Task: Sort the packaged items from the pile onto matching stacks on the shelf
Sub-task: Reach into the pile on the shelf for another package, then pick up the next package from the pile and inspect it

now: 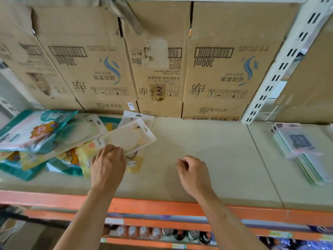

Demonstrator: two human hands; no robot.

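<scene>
Left hand (108, 165) seemingly pinched a white packet (129, 138) on the pile (45, 141) at the shelf's (198, 141) left end. Right hand (193, 173) hung loosely curled, empty. One stack (297, 147) stood at the right end; most packets lay unsorted.

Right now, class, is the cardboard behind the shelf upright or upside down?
Upside down: the cardboard shows its 300ml lettering, barcodes and logos inverted.

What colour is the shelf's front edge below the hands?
The front edge is orange, seen best in the head view.
</scene>
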